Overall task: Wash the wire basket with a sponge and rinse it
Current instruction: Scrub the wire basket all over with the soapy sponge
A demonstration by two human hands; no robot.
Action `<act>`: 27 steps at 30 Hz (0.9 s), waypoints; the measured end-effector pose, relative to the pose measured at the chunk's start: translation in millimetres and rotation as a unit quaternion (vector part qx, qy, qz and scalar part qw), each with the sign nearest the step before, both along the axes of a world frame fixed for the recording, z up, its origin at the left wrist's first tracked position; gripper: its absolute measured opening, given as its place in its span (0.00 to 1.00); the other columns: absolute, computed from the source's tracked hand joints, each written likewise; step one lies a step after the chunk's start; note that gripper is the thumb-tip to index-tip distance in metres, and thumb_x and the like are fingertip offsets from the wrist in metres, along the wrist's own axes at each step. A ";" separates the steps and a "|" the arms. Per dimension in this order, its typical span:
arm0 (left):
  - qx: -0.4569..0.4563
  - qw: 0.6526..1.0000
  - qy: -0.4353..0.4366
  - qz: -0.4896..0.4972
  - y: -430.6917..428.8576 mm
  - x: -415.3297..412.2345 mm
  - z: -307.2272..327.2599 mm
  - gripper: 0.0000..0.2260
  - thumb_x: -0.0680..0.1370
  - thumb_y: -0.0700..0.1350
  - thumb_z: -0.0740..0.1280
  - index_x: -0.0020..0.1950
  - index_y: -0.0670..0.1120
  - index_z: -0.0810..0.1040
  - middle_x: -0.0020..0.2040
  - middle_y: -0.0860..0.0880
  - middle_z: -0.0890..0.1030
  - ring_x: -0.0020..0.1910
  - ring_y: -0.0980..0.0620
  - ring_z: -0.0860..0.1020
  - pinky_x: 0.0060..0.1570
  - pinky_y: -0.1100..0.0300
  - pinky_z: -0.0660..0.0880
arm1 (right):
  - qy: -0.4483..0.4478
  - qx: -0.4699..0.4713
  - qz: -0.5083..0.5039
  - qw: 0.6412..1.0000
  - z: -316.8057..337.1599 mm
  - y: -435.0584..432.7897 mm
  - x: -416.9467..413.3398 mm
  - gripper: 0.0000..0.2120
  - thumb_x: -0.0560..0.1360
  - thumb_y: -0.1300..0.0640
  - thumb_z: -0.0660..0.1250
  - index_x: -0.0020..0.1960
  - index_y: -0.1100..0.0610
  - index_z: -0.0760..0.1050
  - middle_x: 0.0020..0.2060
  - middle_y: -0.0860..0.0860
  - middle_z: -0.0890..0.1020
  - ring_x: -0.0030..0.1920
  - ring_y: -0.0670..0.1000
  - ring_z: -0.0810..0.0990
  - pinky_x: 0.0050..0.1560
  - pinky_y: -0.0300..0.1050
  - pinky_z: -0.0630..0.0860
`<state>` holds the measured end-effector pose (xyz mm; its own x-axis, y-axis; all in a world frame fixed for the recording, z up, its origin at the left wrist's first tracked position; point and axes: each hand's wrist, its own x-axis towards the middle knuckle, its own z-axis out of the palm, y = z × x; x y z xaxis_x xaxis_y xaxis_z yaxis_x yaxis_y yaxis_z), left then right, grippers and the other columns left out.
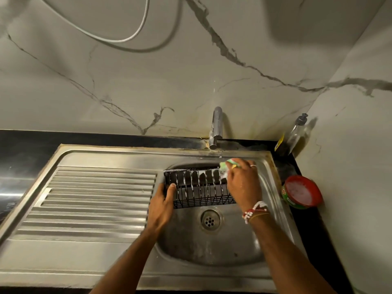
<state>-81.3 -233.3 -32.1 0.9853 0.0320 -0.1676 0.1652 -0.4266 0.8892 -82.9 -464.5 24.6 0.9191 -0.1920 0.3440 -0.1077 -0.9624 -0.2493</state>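
Gripping the black wire basket (pixel 200 188) at its left end over the sink (pixel 212 247) basin, the left hand (pixel 162 205) steadies it; the right hand (pixel 244 181) clasps a green sponge (pixel 228 164) against its soapy right end, below the faucet (pixel 216 127), left of a red soap tub (pixel 302 192).

a black wire basket (pixel 199 187) stands in the steel sink (pixel 212 247), just behind the drain (pixel 210 220). the left hand (pixel 163 200) grips the left end of the basket. the right hand (pixel 241 183) presses a green sponge (pixel 228 165) on its right end, where white foam sits on the wires. the tap (pixel 216 128) is behind the basket.
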 end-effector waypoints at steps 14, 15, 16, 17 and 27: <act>-0.096 0.994 0.007 0.053 14.6 -1.3 -23.5 0.18 0.78 0.65 0.58 0.56 0.55 0.78 0.54 0.52 0.84 0.55 0.51 0.82 0.57 0.41 0.79 | 0.008 -0.015 0.055 0.998 11.4 4.9 4.8 0.12 0.74 0.56 0.66 0.57 0.54 0.79 0.55 0.52 0.80 0.57 0.56 0.74 0.55 0.50 0.73; -0.105 0.993 0.011 0.052 16.3 -0.8 -26.2 0.17 0.78 0.65 0.58 0.55 0.56 0.78 0.53 0.52 0.84 0.55 0.50 0.82 0.57 0.40 0.79 | 0.015 -0.012 0.045 0.999 13.8 -7.6 4.8 0.13 0.75 0.54 0.64 0.58 0.54 0.79 0.55 0.53 0.80 0.56 0.55 0.74 0.55 0.50 0.73; -0.118 0.992 0.014 0.051 17.6 -0.5 -28.1 0.15 0.80 0.63 0.58 0.54 0.56 0.79 0.53 0.52 0.85 0.55 0.50 0.82 0.57 0.40 0.79 | 0.022 -0.005 0.042 0.999 15.9 -16.6 5.2 0.14 0.76 0.53 0.62 0.59 0.54 0.79 0.55 0.53 0.79 0.55 0.54 0.75 0.55 0.50 0.73; -0.127 0.990 0.022 0.050 17.6 -1.3 -28.8 0.14 0.80 0.62 0.58 0.53 0.57 0.79 0.53 0.52 0.85 0.55 0.50 0.82 0.58 0.40 0.79 | 0.031 0.013 0.048 0.998 17.4 -21.6 5.5 0.15 0.76 0.52 0.62 0.59 0.55 0.78 0.54 0.54 0.79 0.54 0.54 0.76 0.54 0.50 0.74; -0.179 0.976 0.118 0.032 12.9 -10.2 -32.0 0.19 0.85 0.54 0.51 0.63 0.47 0.78 0.61 0.43 0.82 0.63 0.44 0.79 0.66 0.45 0.74 | 0.042 0.094 0.153 0.983 50.1 6.6 9.9 0.12 0.78 0.58 0.62 0.58 0.61 0.76 0.45 0.57 0.83 0.42 0.54 0.81 0.41 0.41 0.76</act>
<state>-91.4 -220.4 -64.1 0.9157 -0.0106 -0.4018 0.3998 -0.0786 0.9132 -73.0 -457.9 74.7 0.9672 0.0448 0.2501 0.1521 -0.8906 -0.4286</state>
